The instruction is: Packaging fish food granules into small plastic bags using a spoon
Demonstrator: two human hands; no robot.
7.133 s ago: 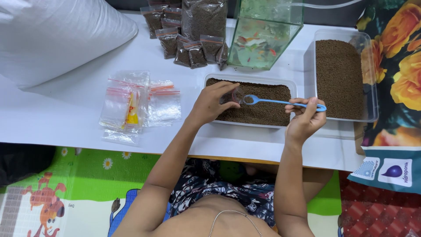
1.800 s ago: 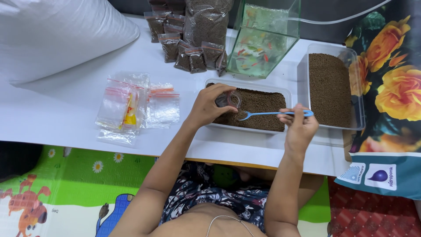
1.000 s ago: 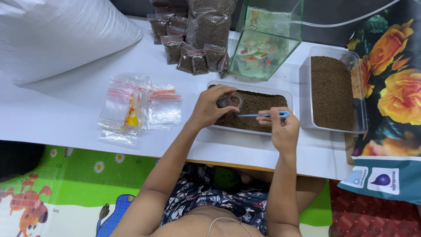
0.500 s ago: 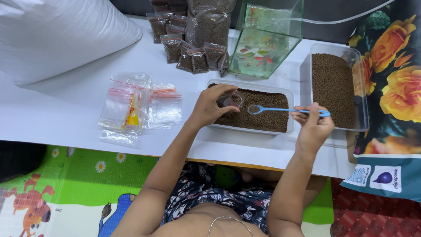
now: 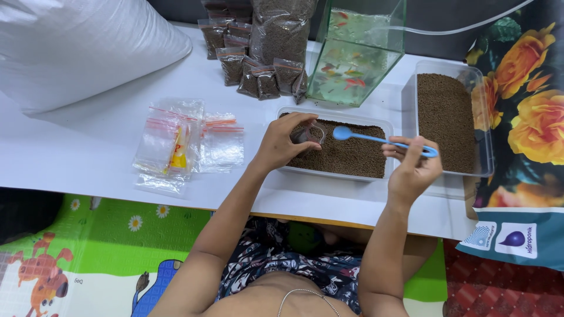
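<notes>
This looks like a home corner used for packing fish feed, perhaps a small home business. A glass fish tank (image 5: 358,53) with small orange fish stands on the white surface (image 5: 88,147) beside filled pellet bags (image 5: 258,58), clear trays of brown pellets (image 5: 449,117) and a pile of empty zip bags (image 5: 182,144). A cartoon play mat (image 5: 88,258) covers the floor, and a floral cloth (image 5: 529,111) hangs at the right.

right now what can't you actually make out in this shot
- Head view: what lies inside the small clear bag; the left hand wraps it.
- Whether the blue spoon in the right hand is loaded; the bowl is too small.
- The big pellet bag and the white sack: their tops are cut off by the top edge.
</notes>
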